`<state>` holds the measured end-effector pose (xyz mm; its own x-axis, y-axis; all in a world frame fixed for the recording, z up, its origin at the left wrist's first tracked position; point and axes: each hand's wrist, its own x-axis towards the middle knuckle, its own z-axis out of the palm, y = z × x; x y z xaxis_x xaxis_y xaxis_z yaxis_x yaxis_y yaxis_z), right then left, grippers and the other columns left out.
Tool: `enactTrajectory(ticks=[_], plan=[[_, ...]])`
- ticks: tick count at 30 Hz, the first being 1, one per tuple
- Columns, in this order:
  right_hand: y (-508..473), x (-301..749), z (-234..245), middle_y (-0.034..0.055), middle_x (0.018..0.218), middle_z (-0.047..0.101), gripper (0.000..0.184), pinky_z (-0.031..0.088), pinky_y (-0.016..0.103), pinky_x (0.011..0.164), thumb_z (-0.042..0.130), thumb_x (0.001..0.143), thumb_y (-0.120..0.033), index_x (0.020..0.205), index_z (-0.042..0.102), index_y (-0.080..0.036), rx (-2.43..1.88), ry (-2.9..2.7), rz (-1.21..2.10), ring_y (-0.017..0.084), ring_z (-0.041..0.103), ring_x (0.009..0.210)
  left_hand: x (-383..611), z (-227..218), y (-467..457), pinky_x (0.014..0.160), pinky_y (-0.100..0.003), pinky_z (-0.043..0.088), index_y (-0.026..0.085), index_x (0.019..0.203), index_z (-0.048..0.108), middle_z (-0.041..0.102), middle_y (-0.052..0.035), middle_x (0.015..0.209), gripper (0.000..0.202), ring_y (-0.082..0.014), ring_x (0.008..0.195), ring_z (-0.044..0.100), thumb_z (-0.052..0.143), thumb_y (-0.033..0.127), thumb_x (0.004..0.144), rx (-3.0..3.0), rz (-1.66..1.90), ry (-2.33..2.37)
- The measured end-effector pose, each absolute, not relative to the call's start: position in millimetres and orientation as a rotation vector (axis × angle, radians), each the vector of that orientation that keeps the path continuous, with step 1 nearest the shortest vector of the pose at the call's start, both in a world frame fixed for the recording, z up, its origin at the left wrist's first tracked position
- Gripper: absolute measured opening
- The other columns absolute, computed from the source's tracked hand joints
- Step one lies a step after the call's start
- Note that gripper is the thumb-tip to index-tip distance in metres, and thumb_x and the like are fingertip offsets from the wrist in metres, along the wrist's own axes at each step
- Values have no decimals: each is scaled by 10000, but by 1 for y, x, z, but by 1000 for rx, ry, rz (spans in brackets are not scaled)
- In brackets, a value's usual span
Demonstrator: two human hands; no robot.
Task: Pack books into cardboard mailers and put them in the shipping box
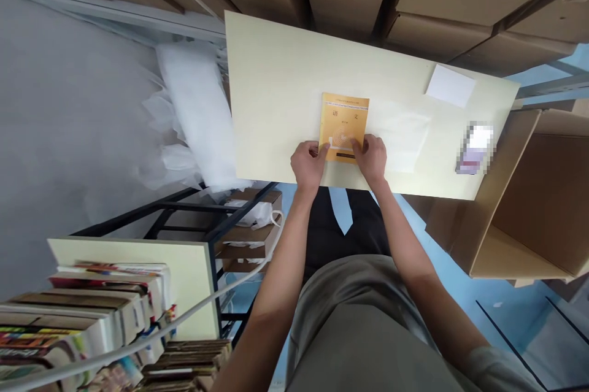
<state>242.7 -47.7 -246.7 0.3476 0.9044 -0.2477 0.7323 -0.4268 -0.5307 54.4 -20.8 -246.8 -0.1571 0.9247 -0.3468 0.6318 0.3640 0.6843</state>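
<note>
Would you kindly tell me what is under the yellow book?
The table shows around the yellow book; anything directly beneath it is hidden, so I cannot tell.

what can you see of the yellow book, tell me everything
The book looks closed, with a yellow-orange, paper-looking cover. A pale band crosses near the top, above the large characters 语文; below are faint concentric rings and a dark bar near the bottom. It is over the table, title upright from the wearer's side. The left grip and right grip hold its lower sides, thumbs on the cover. Whether it rests flat is unclear.
</note>
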Motion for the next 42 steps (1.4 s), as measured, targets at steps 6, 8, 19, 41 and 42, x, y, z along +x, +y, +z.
enactTrajectory(ticks=[6, 8, 19, 41, 42], plan=[[-42, 246, -243, 14, 785, 643, 267, 531, 394, 836, 686, 1046, -423, 906, 501, -291, -2284, -1391, 838, 258, 621, 873, 54, -244, -24, 988, -434, 589, 218, 1219, 689, 701, -104, 1167, 306, -244, 939, 714, 819, 341, 971, 1368, 528, 2003], [-42, 248, -242, 15, 777, 641, 263, 532, 393, 833, 668, 1046, -397, 888, 484, -295, -2275, -1420, 853, 261, 622, 873, 49, -247, -23, 1066, -456, 573, 211, 1278, 670, 649, -139, 1271, 340, -277, 1076, 712, 801, 307, 979, 1376, 552, 2064], [-44, 253, -245, 27, 796, 682, 145, 523, 365, 834, 578, 1064, -291, 938, 507, -280, -2209, -1488, 882, 256, 652, 884, 46, -243, -19, 935, -399, 613, 244, 954, 688, 754, -49, 945, 47, -226, 881, 704, 730, 265, 947, 1424, 603, 2034], [-51, 247, -261, 89, 905, 753, 290, 477, 411, 932, 383, 1202, -439, 1209, 573, -220, -2287, -1490, 708, 294, 706, 952, 69, -233, -5, 974, -377, 582, 234, 1282, 671, 706, 4, 810, 259, -239, 858, 749, 669, 330, 1042, 1368, 360, 1875], [-51, 247, -262, 82, 896, 749, 275, 473, 409, 929, 388, 1201, -431, 1214, 566, -222, -2292, -1483, 707, 293, 707, 947, 70, -232, -1, 981, -387, 580, 235, 1228, 679, 683, 11, 796, 251, -243, 853, 737, 723, 319, 995, 1361, 325, 1913]])
